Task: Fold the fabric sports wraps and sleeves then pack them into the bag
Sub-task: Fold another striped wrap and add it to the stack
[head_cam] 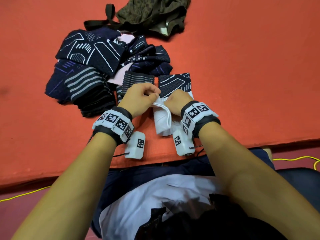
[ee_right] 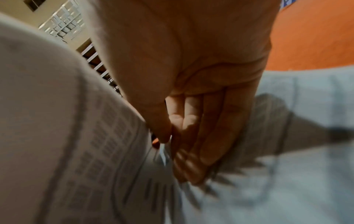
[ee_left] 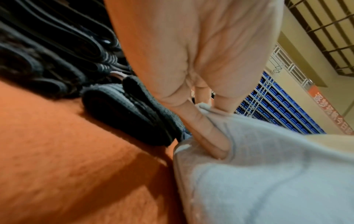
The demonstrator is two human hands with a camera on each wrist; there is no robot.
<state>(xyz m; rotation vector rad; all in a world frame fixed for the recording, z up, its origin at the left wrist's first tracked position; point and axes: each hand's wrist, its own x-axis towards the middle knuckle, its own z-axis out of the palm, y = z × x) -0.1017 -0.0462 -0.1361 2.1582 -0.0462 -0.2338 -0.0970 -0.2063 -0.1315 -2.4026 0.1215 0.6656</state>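
A sleeve, navy with white lines outside and white inside (head_cam: 161,116), lies on the orange table surface (head_cam: 242,84) near its front edge, partly turned inside out. My left hand (head_cam: 143,97) pinches its white edge (ee_left: 206,109) between thumb and fingers. My right hand (head_cam: 174,103) grips the same white fabric (ee_right: 107,136) beside it, thumb pressed to curled fingers. The sleeve's navy end (head_cam: 174,83) sticks out beyond both hands. A heap of navy and striped sleeves and wraps (head_cam: 97,66) lies to the left. An olive patterned bag (head_cam: 152,13) lies slumped at the far edge.
A black strap (head_cam: 103,21) trails from the bag toward the heap. A small striped wrap (head_cam: 136,80) lies just beyond my left hand. The table's front edge (head_cam: 155,163) runs close to my body. A yellow cable (head_cam: 294,159) lies on the floor.
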